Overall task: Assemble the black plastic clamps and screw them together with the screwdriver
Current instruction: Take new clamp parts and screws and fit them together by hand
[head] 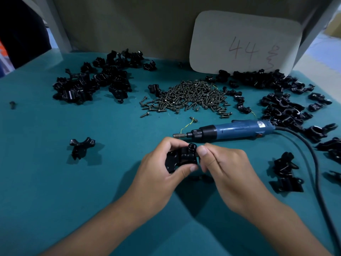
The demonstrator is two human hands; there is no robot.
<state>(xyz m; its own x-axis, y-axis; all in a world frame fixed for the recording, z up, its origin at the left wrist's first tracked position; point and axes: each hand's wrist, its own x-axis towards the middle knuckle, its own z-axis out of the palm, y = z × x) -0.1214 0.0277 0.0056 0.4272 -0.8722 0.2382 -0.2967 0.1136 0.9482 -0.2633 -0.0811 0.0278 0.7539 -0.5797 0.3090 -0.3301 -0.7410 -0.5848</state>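
Note:
My left hand (158, 163) grips a black plastic clamp (181, 157) just above the teal table (110, 126), thumb below and fingers curled over its top. My right hand (223, 163) meets it from the right, thumb and fingers pinched at the clamp's right end; what they pinch is hidden. The blue electric screwdriver (234, 130) lies on the table just behind both hands, bit pointing left. A heap of dark screws (190, 97) sits behind it.
Piles of black clamp parts lie at the back left (96, 82) and along the right side (284, 104). One lone clamp piece (81, 146) rests left of my hands. The screwdriver's black cable (313, 163) curves down the right. A white card (243, 43) leans at the back.

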